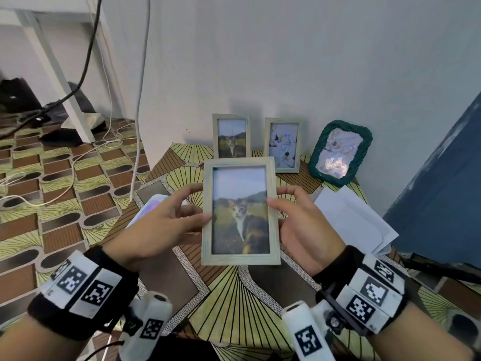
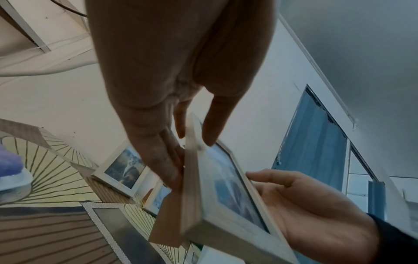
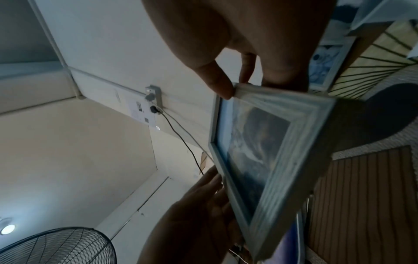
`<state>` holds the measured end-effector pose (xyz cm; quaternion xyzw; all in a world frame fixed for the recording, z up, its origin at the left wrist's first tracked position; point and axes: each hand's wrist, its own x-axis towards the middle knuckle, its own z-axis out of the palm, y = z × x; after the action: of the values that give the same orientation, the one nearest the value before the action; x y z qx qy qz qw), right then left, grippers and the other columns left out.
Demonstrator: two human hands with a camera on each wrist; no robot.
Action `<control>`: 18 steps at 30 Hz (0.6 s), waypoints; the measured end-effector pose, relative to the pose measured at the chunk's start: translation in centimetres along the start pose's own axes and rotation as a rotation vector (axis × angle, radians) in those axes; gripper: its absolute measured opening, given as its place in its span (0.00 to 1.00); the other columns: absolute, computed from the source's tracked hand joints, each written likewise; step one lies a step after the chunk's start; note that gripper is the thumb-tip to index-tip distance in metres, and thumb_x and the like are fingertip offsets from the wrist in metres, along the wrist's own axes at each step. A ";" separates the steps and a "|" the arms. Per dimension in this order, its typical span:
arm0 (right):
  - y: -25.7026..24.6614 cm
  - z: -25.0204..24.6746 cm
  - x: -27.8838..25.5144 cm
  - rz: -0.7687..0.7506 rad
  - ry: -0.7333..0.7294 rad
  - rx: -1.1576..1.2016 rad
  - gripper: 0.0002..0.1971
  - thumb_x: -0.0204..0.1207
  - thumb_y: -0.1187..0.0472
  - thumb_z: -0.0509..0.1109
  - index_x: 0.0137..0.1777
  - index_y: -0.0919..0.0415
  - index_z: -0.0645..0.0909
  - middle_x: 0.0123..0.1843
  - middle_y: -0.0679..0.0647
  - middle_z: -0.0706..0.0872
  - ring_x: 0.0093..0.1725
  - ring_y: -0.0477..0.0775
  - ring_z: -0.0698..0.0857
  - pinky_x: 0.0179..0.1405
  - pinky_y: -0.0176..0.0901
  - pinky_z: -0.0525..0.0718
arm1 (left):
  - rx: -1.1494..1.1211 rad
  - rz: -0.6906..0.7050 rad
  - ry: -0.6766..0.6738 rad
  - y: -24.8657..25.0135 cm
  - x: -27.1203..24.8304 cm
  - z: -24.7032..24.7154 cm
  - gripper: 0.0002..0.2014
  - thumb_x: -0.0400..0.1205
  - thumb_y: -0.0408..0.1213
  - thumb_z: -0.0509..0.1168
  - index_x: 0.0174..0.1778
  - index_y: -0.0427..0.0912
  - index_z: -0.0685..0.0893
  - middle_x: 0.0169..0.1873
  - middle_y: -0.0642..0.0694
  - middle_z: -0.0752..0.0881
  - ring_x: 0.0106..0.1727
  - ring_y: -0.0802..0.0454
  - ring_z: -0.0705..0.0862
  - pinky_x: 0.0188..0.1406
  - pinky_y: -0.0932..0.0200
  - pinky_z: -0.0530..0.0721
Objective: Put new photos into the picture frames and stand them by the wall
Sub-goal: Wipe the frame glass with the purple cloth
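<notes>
A pale wooden picture frame [image 1: 240,211] with a cat photo is held upright above the table, its front facing me. My left hand [image 1: 182,217] pinches its left edge, thumb on the front and fingers behind. My right hand [image 1: 289,212] pinches the right edge the same way. In the left wrist view the frame [image 2: 226,187] shows a brown back stand [image 2: 167,219] hanging open behind it. By the wall stand a second cat frame [image 1: 231,136], another pale frame [image 1: 283,144] and a green woven frame [image 1: 341,152].
White papers [image 1: 351,217] lie on the patterned table [image 1: 234,295] to the right. A purple and white object [image 1: 153,207] lies under my left hand. A blue door [image 1: 442,191] is at the right. Cables [image 1: 65,183] cross the floor on the left.
</notes>
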<state>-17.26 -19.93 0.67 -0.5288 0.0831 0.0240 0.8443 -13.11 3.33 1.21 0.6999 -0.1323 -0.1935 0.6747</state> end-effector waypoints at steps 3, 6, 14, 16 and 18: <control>0.2 0.8 1.7 -0.099 0.026 -0.108 0.15 0.81 0.72 0.64 0.61 0.54 0.73 0.59 0.65 0.86 0.59 0.68 0.87 0.62 0.74 0.81 | 0.062 0.072 0.044 0.2 0.4 -0.6 0.34 0.82 0.30 0.68 0.80 0.65 0.68 0.49 0.34 0.85 0.46 0.47 0.88 0.45 0.61 0.87; 0.3 1.6 3.8 -0.187 0.014 -0.266 0.25 0.81 0.72 0.64 0.65 0.37 0.74 0.60 0.55 0.88 0.60 0.59 0.88 0.62 0.66 0.84 | 0.231 0.108 0.088 0.5 1.2 -1.5 0.39 0.81 0.33 0.70 0.80 0.72 0.62 0.59 0.37 0.83 0.49 0.40 0.89 0.57 0.51 0.88; -0.9 4.5 11.5 -0.269 -0.069 -0.429 0.38 0.79 0.77 0.64 0.71 0.29 0.68 0.63 0.55 0.84 0.55 0.52 0.90 0.55 0.57 0.89 | 0.242 0.143 0.179 2.0 6.5 -5.4 0.47 0.81 0.23 0.68 0.77 0.81 0.58 0.63 0.42 0.80 0.53 0.46 0.91 0.59 0.42 0.87; -1.2 5.3 13.8 -0.259 -0.100 -0.448 0.41 0.78 0.78 0.65 0.66 0.22 0.69 0.65 0.55 0.82 0.57 0.58 0.89 0.56 0.62 0.88 | 0.235 0.147 0.194 2.1 8.4 -6.7 0.48 0.81 0.21 0.67 0.77 0.81 0.58 0.62 0.41 0.79 0.52 0.44 0.91 0.56 0.42 0.89; -1.4 6.1 16.3 -0.259 -0.118 -0.474 0.44 0.77 0.79 0.64 0.66 0.19 0.67 0.66 0.55 0.80 0.58 0.62 0.87 0.54 0.65 0.88 | 0.241 0.169 0.211 2.1 10.4 -8.2 0.49 0.81 0.20 0.66 0.76 0.82 0.58 0.60 0.42 0.78 0.50 0.47 0.92 0.48 0.51 0.91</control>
<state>-0.29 -15.86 1.81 -0.7155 -0.0423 -0.0346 0.6965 0.01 5.88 2.43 0.7785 -0.1414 -0.0444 0.6099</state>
